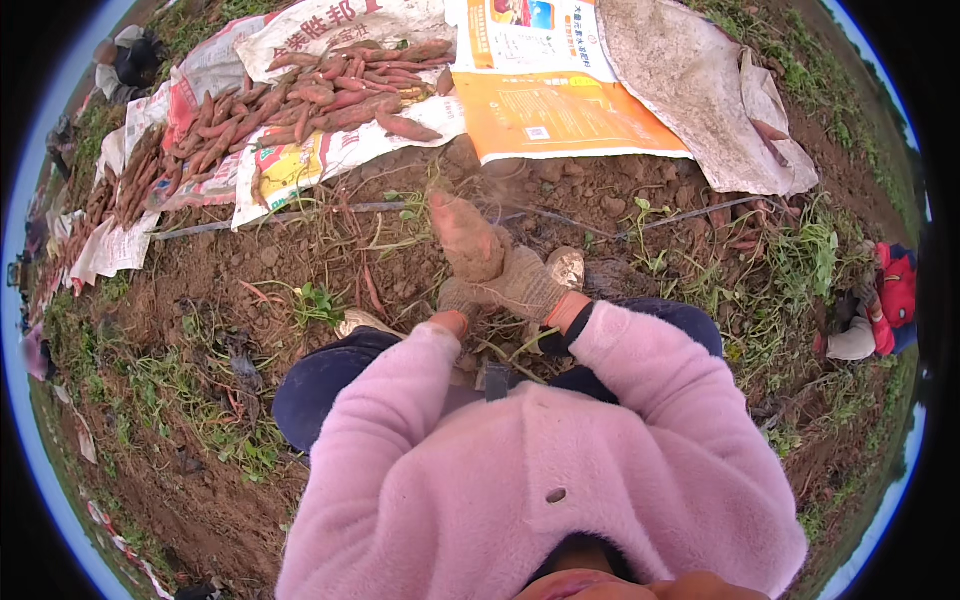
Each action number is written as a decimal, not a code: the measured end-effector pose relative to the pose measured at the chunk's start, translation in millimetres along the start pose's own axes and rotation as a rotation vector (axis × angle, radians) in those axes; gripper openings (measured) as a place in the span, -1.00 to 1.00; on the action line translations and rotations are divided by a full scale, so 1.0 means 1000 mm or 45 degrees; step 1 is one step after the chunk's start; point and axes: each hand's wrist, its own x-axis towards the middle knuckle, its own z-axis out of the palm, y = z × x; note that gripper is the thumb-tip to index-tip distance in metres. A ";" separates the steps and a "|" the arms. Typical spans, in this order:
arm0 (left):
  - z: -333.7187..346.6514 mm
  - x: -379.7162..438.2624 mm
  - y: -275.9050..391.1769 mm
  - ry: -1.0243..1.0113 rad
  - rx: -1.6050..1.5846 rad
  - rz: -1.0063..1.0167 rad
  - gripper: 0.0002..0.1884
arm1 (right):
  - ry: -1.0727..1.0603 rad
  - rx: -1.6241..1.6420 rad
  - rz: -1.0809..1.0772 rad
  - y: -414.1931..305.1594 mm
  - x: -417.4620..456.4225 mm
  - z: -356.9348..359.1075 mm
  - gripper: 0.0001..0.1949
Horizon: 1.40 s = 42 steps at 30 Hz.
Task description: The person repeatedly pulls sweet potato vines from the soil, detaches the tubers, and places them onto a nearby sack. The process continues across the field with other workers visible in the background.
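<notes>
A large soil-covered sweet potato (466,234) is held up in front of me, its tip pointing away over the soil. My left hand (459,298), in a knitted work glove, grips its lower end from the left. My right hand (527,286), gloved alike, closes on the same end from the right, and the two hands touch. Fingers are partly hidden by the root and dirt. Beyond, a pile of sweet potatoes (322,97) lies on flattened printed sacks (442,120).
An orange and white sack (562,112) and a dirty pale sack (675,82) lie ahead. Vines (315,304) and a dark strip (277,220) cross the soil. A person in red (892,300) crouches at the right; another person (127,64) is at the upper left.
</notes>
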 end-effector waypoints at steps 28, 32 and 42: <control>-0.106 -0.071 0.052 0.008 -1.543 0.104 -0.29 | 0.001 1.501 0.438 0.071 0.049 -0.052 -0.66; -0.091 -0.072 0.046 0.085 -1.295 0.260 -0.29 | 0.090 1.332 0.486 0.053 0.049 -0.049 -0.79; -0.063 -0.057 0.043 0.116 -1.178 0.117 -0.32 | 0.269 0.810 0.174 0.016 0.037 -0.055 -0.72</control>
